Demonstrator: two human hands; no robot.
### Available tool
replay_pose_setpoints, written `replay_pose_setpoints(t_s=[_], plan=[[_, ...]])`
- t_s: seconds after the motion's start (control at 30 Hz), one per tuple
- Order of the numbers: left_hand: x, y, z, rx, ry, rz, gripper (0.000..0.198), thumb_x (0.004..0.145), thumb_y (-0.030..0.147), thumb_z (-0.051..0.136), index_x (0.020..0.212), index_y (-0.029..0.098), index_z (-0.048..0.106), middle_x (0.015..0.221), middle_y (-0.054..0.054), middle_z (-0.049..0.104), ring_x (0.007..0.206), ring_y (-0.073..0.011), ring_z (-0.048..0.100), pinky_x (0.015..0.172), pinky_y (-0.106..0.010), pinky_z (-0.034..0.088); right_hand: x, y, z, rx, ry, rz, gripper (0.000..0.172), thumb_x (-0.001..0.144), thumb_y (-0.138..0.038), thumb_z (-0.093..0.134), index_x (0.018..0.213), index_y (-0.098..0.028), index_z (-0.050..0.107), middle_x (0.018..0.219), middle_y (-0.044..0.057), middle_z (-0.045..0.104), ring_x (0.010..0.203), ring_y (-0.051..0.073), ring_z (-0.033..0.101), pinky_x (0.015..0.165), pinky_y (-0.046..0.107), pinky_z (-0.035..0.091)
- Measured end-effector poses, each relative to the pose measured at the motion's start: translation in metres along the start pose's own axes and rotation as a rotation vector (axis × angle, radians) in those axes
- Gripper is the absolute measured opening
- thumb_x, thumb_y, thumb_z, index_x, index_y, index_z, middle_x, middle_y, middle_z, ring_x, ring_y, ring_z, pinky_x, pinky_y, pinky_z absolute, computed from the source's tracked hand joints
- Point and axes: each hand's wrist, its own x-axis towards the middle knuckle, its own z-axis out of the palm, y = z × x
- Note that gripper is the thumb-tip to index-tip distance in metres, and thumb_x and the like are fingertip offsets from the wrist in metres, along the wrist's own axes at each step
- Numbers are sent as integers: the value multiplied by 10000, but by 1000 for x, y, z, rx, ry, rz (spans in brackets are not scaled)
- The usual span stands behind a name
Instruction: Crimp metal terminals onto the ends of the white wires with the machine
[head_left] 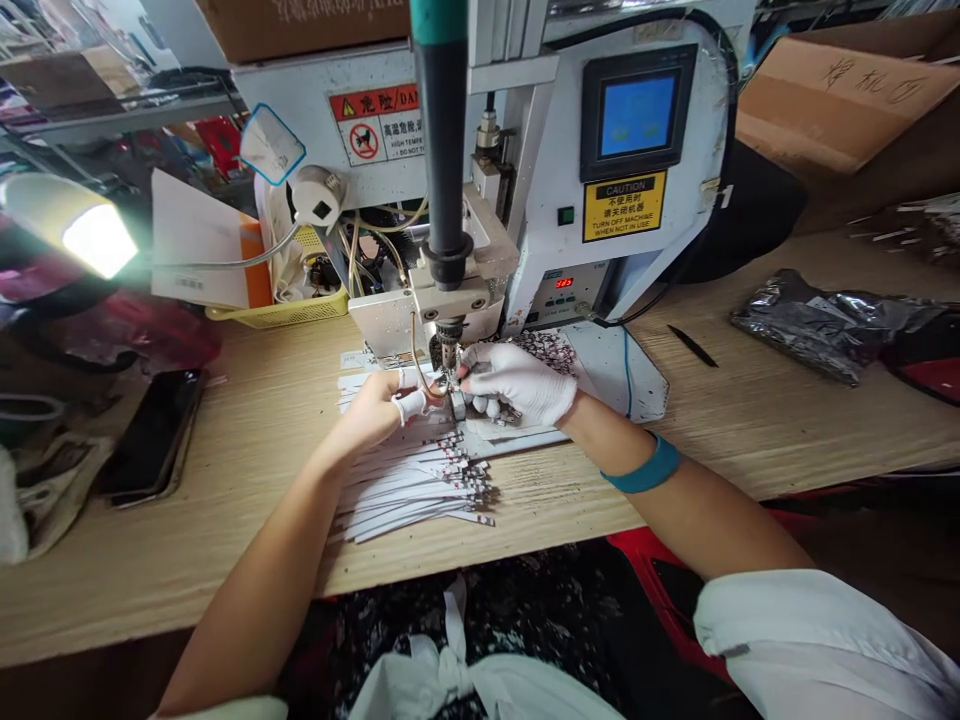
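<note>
My left hand (379, 405), bare with a white finger cot on the thumb, pinches a white flat strip (352, 382) under the machine's tip (450, 352). My right hand (517, 380) wears a white glove and pinches a small part at the same spot, right against the left fingertips. What the right fingers hold is too small to name. A pile of white strips with small end parts (420, 485) lies on the wooden bench just below my hands. A heap of small dark parts (547, 348) sits behind the right hand. I wear a blue wristband (643, 468).
The grey bench machine (525, 150) with a blue screen (637, 112) and yellow caution label stands at the back. A lit lamp (90, 235) and a phone (154, 432) are at left. A dark foil bag (832, 325) and a black pen-like tool (691, 346) lie at right. A yellow basket (289, 310) is behind.
</note>
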Motion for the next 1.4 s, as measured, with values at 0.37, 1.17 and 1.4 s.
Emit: replay_pose_setpoints(t_s=[0.37, 1.17, 1.4], plan=[[1, 4, 3, -10, 15, 5, 277, 671, 353, 543, 498, 169, 430, 447, 57, 382, 449, -64, 308, 452, -205, 246, 0, -4, -1, -57, -32, 8, 165, 672, -82, 610, 761, -153, 491, 532, -73, 478, 358, 19, 384, 286, 120, 289], [6, 10, 5, -127, 34, -120, 218, 569, 355, 631, 581, 137, 622, 559, 27, 518, 539, -90, 381, 524, -216, 291, 3, -4, -1, -42, -48, 28, 155, 676, -106, 599, 750, -168, 479, 525, -74, 451, 368, 30, 373, 294, 145, 269], [7, 3, 5, -120, 30, -126, 243, 582, 366, 613, 639, 137, 671, 557, 22, 523, 507, -80, 344, 483, -205, 247, 2, -7, 0, -63, -39, 32, 141, 671, -97, 581, 729, -170, 475, 534, -65, 450, 390, 47, 405, 317, 161, 281]])
